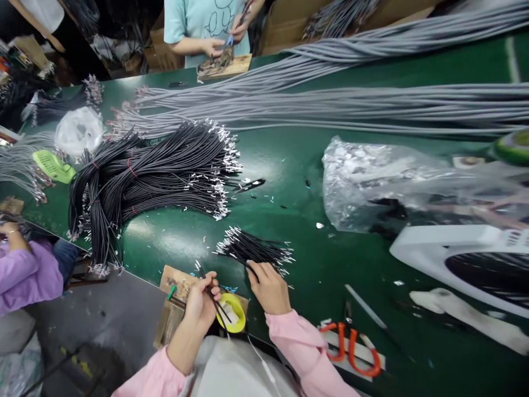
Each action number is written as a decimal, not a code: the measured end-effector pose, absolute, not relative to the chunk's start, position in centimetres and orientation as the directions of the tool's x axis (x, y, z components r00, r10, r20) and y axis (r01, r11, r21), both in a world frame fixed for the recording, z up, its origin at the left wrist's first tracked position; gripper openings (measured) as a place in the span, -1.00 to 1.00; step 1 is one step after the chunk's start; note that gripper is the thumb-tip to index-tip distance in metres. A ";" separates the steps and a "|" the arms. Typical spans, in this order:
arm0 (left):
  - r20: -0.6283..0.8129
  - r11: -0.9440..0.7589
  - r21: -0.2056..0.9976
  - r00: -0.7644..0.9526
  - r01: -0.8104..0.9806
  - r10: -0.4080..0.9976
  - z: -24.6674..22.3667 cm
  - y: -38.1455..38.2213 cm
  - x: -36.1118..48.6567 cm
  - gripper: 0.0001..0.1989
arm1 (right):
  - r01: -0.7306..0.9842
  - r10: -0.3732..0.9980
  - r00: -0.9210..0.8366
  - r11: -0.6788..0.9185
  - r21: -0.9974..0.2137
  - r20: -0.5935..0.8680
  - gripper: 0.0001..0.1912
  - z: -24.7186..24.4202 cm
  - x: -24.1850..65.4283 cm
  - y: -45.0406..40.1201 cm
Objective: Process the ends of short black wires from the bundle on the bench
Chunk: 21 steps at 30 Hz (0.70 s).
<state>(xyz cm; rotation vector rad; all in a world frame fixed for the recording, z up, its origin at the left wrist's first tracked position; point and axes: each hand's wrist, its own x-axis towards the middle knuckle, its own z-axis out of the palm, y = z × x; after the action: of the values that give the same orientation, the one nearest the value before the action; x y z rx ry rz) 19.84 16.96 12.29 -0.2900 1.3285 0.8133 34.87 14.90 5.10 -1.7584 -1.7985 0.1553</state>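
Observation:
My left hand (pixel 201 302) is closed around a few short black cables (pixel 223 312), their stripped pale ends poking out above and below the fingers. At the near edge of a small pile of short black cables (pixel 258 246) is my right hand (pixel 268 286), its fingertips bent onto a black cable there. White tips show at both ends of the pile. Just below, between my hands, stands a yellow round container (pixel 232 313) with pale material inside. A wooden block (pixel 176 277) with a green piece on it lies beside my left hand.
Larger bundles of black cables (pixel 165 171) lie to the left. Long grey cables (pixel 330 107) cross the back. Orange-handled scissors (pixel 351 347), a clear plastic bag (pixel 355 182) and a white fan-like housing (pixel 463 259) are on the right. A co-worker (pixel 206 27) works opposite.

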 end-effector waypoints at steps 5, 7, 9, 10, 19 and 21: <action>-0.944 0.705 0.235 0.016 -0.669 0.330 11.2 16.7 20.7 -0.89 | 0.852 0.949 0.051 0.121 -0.509 0.310 -0.88 5.1 35.3 14.0; -0.947 0.712 0.233 0.011 -0.662 0.320 10.8 17.0 21.2 -0.89 | 0.843 0.951 0.060 0.115 -0.525 0.304 -0.88 5.2 35.5 14.0; -0.950 0.719 0.238 -0.001 -0.653 0.313 10.8 17.5 21.9 -0.88 | 0.837 0.949 0.078 0.104 -0.537 0.305 -0.86 5.5 35.6 14.3; -0.952 0.723 0.238 -0.008 -0.648 0.307 10.9 17.8 22.2 -0.88 | 0.839 0.949 0.097 0.084 -0.537 0.301 -0.83 5.7 35.7 14.5; -0.981 0.800 0.153 0.008 -0.580 0.193 13.7 19.4 24.3 -0.81 | 0.787 0.964 0.197 -0.045 -0.615 0.181 -0.74 5.5 35.8 14.9; -0.982 0.801 0.144 0.018 -0.581 0.190 13.7 19.3 24.5 -0.80 | 0.763 0.971 0.176 -0.029 -0.646 0.165 -0.76 5.3 35.4 14.4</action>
<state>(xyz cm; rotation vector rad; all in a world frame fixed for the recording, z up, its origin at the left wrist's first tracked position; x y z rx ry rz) 24.47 19.28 13.73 -0.3390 1.4357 0.6166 35.43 14.43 5.35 -1.8378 -1.6339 0.4312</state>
